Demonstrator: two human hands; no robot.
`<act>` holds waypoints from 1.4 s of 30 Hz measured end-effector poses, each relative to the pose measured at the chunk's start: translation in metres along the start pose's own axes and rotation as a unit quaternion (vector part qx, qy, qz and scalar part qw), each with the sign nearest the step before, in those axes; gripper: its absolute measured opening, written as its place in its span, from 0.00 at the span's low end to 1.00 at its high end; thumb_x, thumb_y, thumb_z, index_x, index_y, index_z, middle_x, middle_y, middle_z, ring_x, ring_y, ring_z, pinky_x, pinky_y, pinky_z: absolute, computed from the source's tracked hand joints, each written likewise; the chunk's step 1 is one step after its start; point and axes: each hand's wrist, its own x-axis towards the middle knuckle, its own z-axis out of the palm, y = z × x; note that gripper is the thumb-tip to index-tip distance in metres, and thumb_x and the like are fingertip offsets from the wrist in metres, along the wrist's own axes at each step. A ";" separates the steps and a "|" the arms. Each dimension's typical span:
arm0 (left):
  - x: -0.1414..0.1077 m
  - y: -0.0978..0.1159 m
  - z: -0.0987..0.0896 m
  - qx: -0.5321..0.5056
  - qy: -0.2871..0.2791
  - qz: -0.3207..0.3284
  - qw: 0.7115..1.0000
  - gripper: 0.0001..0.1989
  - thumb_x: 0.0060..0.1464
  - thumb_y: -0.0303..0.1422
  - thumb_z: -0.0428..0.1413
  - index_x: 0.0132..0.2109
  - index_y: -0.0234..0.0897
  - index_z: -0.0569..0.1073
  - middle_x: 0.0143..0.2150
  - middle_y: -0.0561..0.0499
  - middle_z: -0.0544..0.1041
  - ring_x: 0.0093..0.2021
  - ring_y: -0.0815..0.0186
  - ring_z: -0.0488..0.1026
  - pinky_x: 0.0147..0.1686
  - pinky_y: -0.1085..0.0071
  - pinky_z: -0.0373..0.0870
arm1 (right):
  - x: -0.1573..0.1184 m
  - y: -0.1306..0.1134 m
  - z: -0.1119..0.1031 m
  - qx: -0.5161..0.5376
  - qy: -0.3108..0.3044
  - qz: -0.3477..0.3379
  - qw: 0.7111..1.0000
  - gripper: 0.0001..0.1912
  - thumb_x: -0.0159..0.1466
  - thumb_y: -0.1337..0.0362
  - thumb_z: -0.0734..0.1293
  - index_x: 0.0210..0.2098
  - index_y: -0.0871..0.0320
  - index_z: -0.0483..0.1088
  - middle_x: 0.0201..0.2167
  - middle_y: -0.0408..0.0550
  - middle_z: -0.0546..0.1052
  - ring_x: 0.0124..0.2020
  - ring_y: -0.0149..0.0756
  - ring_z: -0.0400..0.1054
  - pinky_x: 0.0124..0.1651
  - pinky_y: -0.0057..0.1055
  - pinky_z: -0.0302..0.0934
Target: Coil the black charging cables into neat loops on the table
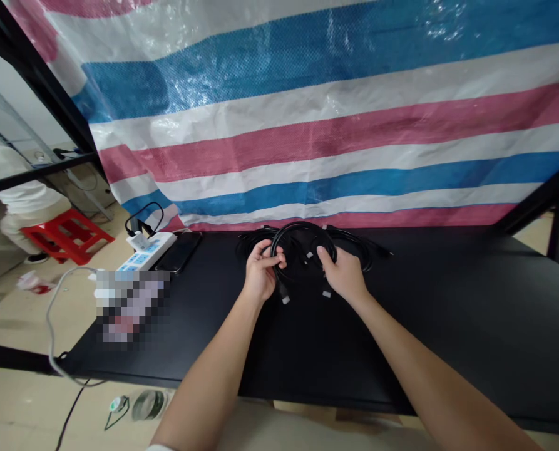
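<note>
Between my two hands a black cable [302, 225] arches up in a loose coil. My left hand [261, 270] is closed round its left side, thumb and fingers pinching the strands. On the right side, my right hand [342, 270] grips the same coil with the thumb on top. Two plug ends with light metal tips hang below: one plug [284, 294] beside my left hand, another plug [327, 290] beside my right. Behind the hands, more coiled black cables [361, 241] lie on the black table [448, 313], partly hidden by the held coil.
On the table's left are a white power strip [153, 250] with an adapter, a dark phone [179, 252] and a blurred-out patch. A striped plastic sheet [307, 138] hangs behind. A red stool [70, 235] with a seated person stands beyond. A jar [148, 405] is on the floor.
</note>
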 end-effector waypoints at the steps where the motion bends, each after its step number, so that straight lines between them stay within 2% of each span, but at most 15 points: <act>1: 0.002 0.004 -0.003 0.002 0.010 0.006 1.000 0.20 0.31 0.17 0.58 0.35 0.38 0.65 0.24 0.57 0.74 0.23 0.72 0.70 0.23 0.76 0.64 | 0.001 -0.004 0.001 -0.047 -0.021 -0.005 0.999 0.19 0.61 0.51 0.59 0.19 0.53 0.63 0.19 0.50 0.74 0.28 0.43 0.72 0.35 0.34 0.61; 4: 0.007 0.016 -0.012 0.008 0.048 0.030 0.998 0.20 0.34 0.18 0.59 0.37 0.37 0.66 0.28 0.54 0.76 0.26 0.71 0.73 0.27 0.76 0.67 | 0.006 -0.022 0.008 -0.161 -0.092 -0.011 0.983 0.19 0.65 0.55 0.56 0.25 0.57 0.70 0.27 0.56 0.78 0.35 0.46 0.74 0.38 0.34 0.61; 6: 0.010 0.021 -0.018 0.016 0.074 0.051 0.996 0.21 0.36 0.18 0.59 0.39 0.38 0.66 0.30 0.52 0.77 0.30 0.70 0.75 0.31 0.75 0.70 | 0.013 -0.036 0.014 -0.210 -0.114 -0.002 0.971 0.22 0.67 0.56 0.53 0.31 0.61 0.74 0.32 0.60 0.79 0.37 0.46 0.74 0.39 0.34 0.61; 9: 0.017 0.021 -0.027 0.042 0.107 0.082 0.990 0.20 0.39 0.19 0.59 0.41 0.38 0.66 0.33 0.51 0.78 0.36 0.67 0.78 0.37 0.72 0.72 | 0.028 -0.052 0.025 -0.233 -0.136 0.018 0.963 0.26 0.69 0.57 0.51 0.39 0.66 0.75 0.37 0.63 0.79 0.40 0.46 0.74 0.41 0.34 0.61; 12: 0.025 0.015 -0.034 0.130 0.140 0.122 0.974 0.17 0.44 0.22 0.58 0.42 0.38 0.66 0.37 0.49 0.78 0.40 0.64 0.78 0.44 0.66 0.73 | 0.043 -0.062 0.036 -0.220 -0.163 0.036 0.961 0.26 0.69 0.59 0.51 0.43 0.68 0.75 0.41 0.65 0.78 0.43 0.46 0.73 0.43 0.34 0.61; 14: 0.029 0.011 -0.038 0.230 0.168 0.171 0.943 0.14 0.47 0.23 0.56 0.42 0.38 0.67 0.41 0.47 0.78 0.44 0.63 0.77 0.49 0.64 0.71 | 0.051 -0.066 0.043 -0.214 -0.173 0.051 0.960 0.25 0.69 0.59 0.51 0.45 0.68 0.74 0.44 0.66 0.77 0.45 0.46 0.73 0.45 0.33 0.61; 16: 0.031 0.008 -0.044 0.339 0.191 0.205 0.898 0.14 0.49 0.24 0.55 0.45 0.37 0.68 0.43 0.44 0.78 0.47 0.61 0.76 0.52 0.62 0.69 | 0.055 -0.068 0.050 -0.210 -0.182 0.070 0.958 0.25 0.69 0.59 0.51 0.46 0.68 0.74 0.46 0.66 0.76 0.46 0.46 0.72 0.46 0.33 0.61; 21: 0.033 0.000 -0.058 0.537 0.209 0.200 0.793 0.22 0.50 0.28 0.55 0.53 0.35 0.67 0.49 0.39 0.77 0.51 0.54 0.75 0.54 0.58 0.68 | 0.057 -0.066 0.063 -0.206 -0.200 0.102 0.953 0.24 0.69 0.60 0.51 0.49 0.67 0.73 0.49 0.67 0.75 0.48 0.48 0.72 0.45 0.34 0.63; 24: 0.034 -0.006 -0.063 0.615 0.194 0.224 0.731 0.24 0.50 0.28 0.55 0.56 0.33 0.67 0.55 0.35 0.73 0.57 0.51 0.70 0.57 0.55 0.65 | 0.055 -0.063 0.067 -0.213 -0.202 0.108 0.950 0.23 0.68 0.60 0.52 0.48 0.66 0.73 0.49 0.67 0.74 0.48 0.49 0.72 0.45 0.36 0.63; 27: 0.032 -0.009 -0.059 0.681 0.175 0.255 0.664 0.21 0.49 0.27 0.54 0.53 0.33 0.70 0.60 0.33 0.69 0.63 0.48 0.63 0.60 0.49 0.60 | 0.053 -0.063 0.066 -0.254 -0.193 0.081 0.944 0.20 0.67 0.62 0.54 0.49 0.65 0.71 0.48 0.66 0.75 0.49 0.48 0.71 0.46 0.37 0.63; 29: 0.029 -0.009 -0.054 0.710 0.136 0.260 0.641 0.17 0.50 0.27 0.54 0.48 0.35 0.74 0.58 0.36 0.71 0.62 0.49 0.64 0.60 0.48 0.58 | 0.051 -0.064 0.065 -0.292 -0.189 0.047 0.936 0.20 0.66 0.64 0.55 0.52 0.64 0.68 0.46 0.65 0.75 0.48 0.47 0.72 0.47 0.37 0.63; 32: 0.022 -0.006 -0.044 0.730 0.019 0.245 0.638 0.12 0.52 0.30 0.55 0.43 0.37 0.77 0.49 0.41 0.78 0.54 0.54 0.73 0.58 0.52 0.62 | 0.047 -0.063 0.065 -0.338 -0.181 -0.002 0.923 0.21 0.66 0.65 0.56 0.56 0.63 0.65 0.50 0.65 0.72 0.47 0.46 0.72 0.46 0.37 0.63; 35: 0.018 -0.004 -0.039 0.732 -0.077 0.232 0.636 0.12 0.50 0.33 0.58 0.43 0.38 0.78 0.42 0.43 0.81 0.46 0.56 0.77 0.55 0.54 0.65 | 0.043 -0.057 0.064 -0.352 -0.160 -0.065 0.920 0.21 0.66 0.67 0.54 0.55 0.62 0.67 0.54 0.64 0.68 0.50 0.46 0.69 0.45 0.36 0.64; 38: 0.018 -0.005 -0.040 0.728 -0.127 0.226 0.635 0.10 0.50 0.31 0.59 0.41 0.40 0.79 0.38 0.45 0.82 0.42 0.56 0.78 0.53 0.53 0.66 | 0.041 -0.046 0.061 -0.319 -0.146 -0.121 0.929 0.20 0.64 0.70 0.54 0.50 0.62 0.72 0.51 0.61 0.71 0.53 0.47 0.64 0.50 0.37 0.60; 42: 0.023 -0.009 -0.045 0.709 -0.153 0.239 0.646 0.13 0.50 0.23 0.54 0.40 0.41 0.80 0.40 0.45 0.82 0.45 0.56 0.77 0.51 0.54 0.68 | 0.038 -0.021 0.048 -0.235 -0.084 -0.140 0.958 0.19 0.62 0.70 0.56 0.45 0.61 0.75 0.43 0.57 0.75 0.47 0.45 0.65 0.53 0.38 0.58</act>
